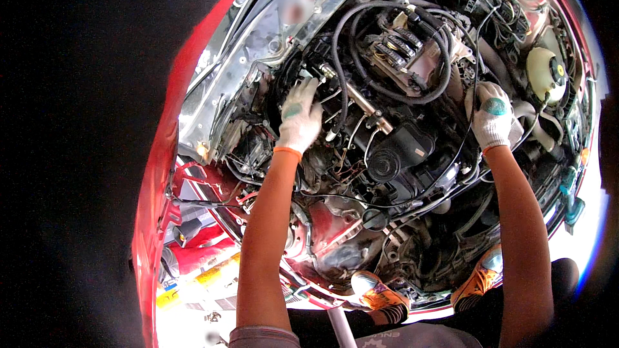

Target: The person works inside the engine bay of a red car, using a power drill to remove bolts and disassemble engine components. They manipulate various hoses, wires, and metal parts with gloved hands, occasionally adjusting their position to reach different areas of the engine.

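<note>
Both my hands wear white knitted gloves with a teal patch on the back and orange cuffs. My left hand (300, 115) lies at the left side of the engine, fingers stretched out beyond the end of a metal fuel rail (369, 108). It looks open, though its fingertips meet dark parts. On the engine's right side, my right hand (492, 116) curls downward beside a thin black cable (465, 138). Its fingertips are hidden, and what they grip cannot be made out. Between the hands sits a black plastic engine cover (406, 148) with a round cap (385, 164).
Corrugated black hoses (445, 71) loop around a metal assembly (403, 51) with black connectors behind the engine. A cream fluid reservoir (540, 69) stands at the far right. Red bodywork (155, 219) borders the left. Orange shoes (380, 293) show at the near edge.
</note>
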Tool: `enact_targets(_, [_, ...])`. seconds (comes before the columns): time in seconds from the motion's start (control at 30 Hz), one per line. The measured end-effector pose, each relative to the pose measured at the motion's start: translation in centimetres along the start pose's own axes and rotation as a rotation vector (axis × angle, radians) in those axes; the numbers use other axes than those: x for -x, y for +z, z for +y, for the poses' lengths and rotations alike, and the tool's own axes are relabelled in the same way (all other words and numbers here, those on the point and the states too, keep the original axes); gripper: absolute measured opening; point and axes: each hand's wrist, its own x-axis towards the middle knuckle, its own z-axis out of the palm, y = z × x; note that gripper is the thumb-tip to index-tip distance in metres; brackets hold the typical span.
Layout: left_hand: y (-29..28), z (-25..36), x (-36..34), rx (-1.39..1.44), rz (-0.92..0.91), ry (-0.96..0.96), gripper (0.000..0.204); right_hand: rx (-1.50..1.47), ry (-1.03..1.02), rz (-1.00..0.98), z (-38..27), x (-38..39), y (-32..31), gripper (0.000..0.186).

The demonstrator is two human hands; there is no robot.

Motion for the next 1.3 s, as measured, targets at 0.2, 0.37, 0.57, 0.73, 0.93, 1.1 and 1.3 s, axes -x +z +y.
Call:
enact_targets(0.2, [-0.3, -0.8, -6.9, 0.540, 0.150, -0.318, 0.051, 0.024, -0.014, -0.043, -0.4, -0.2, -0.7, 0.027])
enact_targets(0.37, [2.2, -2.8, -8.7, 0.592, 0.202, -0.425, 0.051, -0.018, -0.012, -0.018, -0.5, -0.1, -0.2, 0.026])
enact_targets(0.57, [2.3, -3.0, -8.7, 0.603, 0.215, -0.377, 0.043, -0.016, -0.004, -0.027, 0.2, -0.1, 0.0, 0.025])
enact_targets(0.73, [1.6, -1.7, -10.0, 0.500, 0.213, -0.353, 0.045, -0.024, -0.008, 0.016, 0.1, -0.1, -0.3, 0.022])
enact_targets(0.93, [2.4, -2.3, -14.0, 0.100, -0.064, -0.334, 0.054, -0.044, -0.032, 0.052, -0.6, -0.2, -0.4, 0.019])
enact_targets(1.1, [1.0, 0.4, -15.3, -0.281, -0.390, -0.233, 0.067, -0.040, 0.007, -0.006, -0.2, -0.2, -0.8, 0.019])
enact_targets(1.3, [3.7, -1.3, -10.6, 0.177, 0.224, -0.536, 0.061, -0.064, 0.010, -0.021, 0.0, -0.3, -0.6, 0.021])
